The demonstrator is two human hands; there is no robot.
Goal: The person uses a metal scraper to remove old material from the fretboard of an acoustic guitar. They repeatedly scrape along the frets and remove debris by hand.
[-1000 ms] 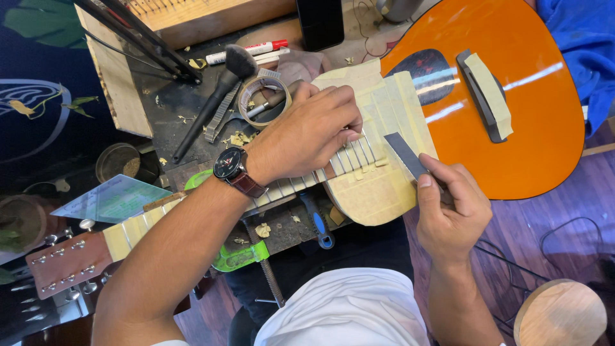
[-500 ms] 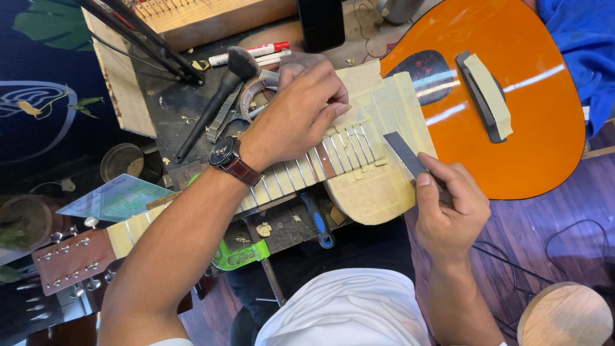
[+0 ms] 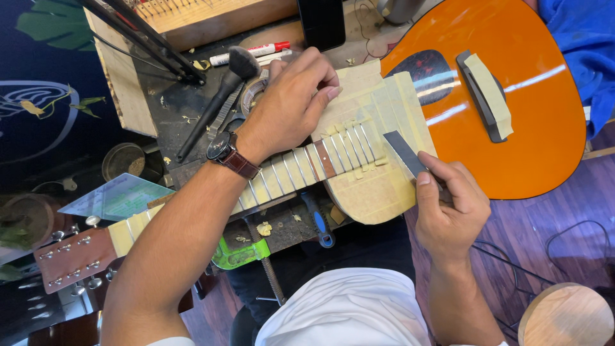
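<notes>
Head view: orange glossy acoustic guitar (image 3: 512, 122) lies across workbench, upper body and fretboard (image 3: 301, 168) masked with pale tape. Left hand (image 3: 288, 106) has shifted from frets toward far edge of neck, fingers curled, pressing on taped fretboard end, grasping nothing loose. Right hand (image 3: 448, 205) stays put, pinching flat dark metal file (image 3: 405, 152), tip over taped body beside frets. Black brush (image 3: 221, 102) lies far left.

Dark workbench (image 3: 173, 109): guitar (image 3: 512, 122), brush (image 3: 221, 102), marker (image 3: 253, 51), wood block (image 3: 211, 16).
</notes>
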